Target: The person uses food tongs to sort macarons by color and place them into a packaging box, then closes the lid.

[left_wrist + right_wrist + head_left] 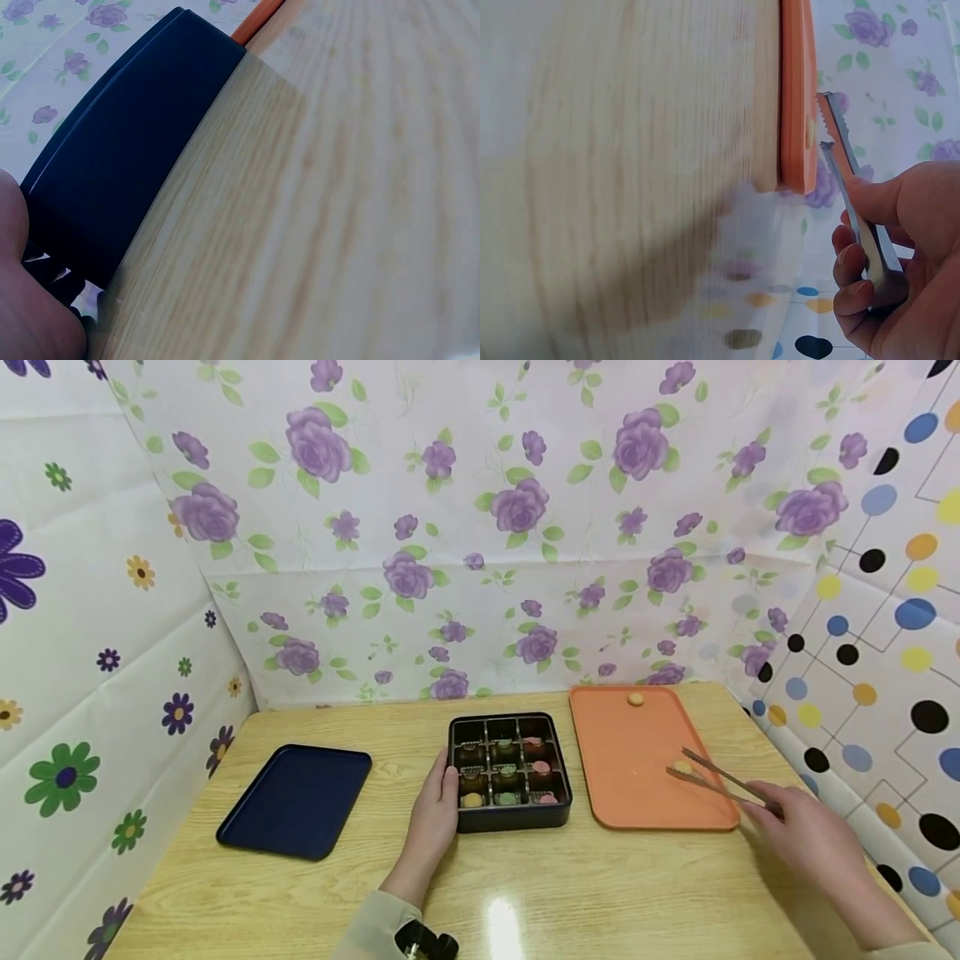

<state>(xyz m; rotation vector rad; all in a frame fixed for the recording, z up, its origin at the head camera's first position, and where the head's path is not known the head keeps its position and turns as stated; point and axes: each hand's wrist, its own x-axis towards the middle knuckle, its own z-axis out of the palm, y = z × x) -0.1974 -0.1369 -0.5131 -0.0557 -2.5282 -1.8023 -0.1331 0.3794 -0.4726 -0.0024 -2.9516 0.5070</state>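
Note:
My left hand rests along the left side of a black box, thumb by its rim and fingers straight against the wall. Clear dividers split the box into compartments, several holding small round sweets: a yellow one, green ones and pink ones. My right hand grips metal tongs, fingers curled round their closed end. Over the orange tray, the toothed tips stand apart, with a small yellow sweet at the nearer tip.
Another yellow sweet lies at the orange tray's far edge. A dark blue tray is on the left of the wooden table. Patterned cloth hangs behind the table and on both sides.

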